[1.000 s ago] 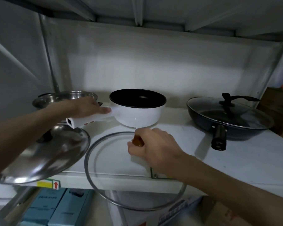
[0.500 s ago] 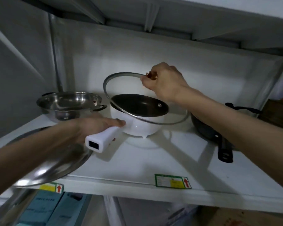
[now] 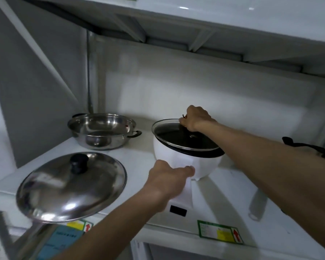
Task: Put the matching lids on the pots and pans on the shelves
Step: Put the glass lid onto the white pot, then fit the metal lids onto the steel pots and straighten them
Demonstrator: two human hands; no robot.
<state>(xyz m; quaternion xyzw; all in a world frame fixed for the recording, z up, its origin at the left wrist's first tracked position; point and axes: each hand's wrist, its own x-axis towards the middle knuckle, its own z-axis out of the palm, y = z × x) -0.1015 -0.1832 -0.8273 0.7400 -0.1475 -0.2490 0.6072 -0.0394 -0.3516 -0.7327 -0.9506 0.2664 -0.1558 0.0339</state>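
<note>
Glass lid (image 3: pixel 184 136) tilts on white pot (image 3: pixel 204 163), knob pinched by right hand (image 3: pixel 194 118); left hand (image 3: pixel 167 182) grips handle.

Dim, soft motion blur, wide-angle edge bending, glare on steel lid (image 3: pixel 71 186)

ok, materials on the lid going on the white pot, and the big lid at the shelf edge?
Lid on the white pot: looks like clear glass, since the dark interior shows through, with a thin bright metal rim.

Big lid: polished metal, probably stainless steel, with mirror-like highlights and reflections. Its knob is matte black, likely plastic.
</note>
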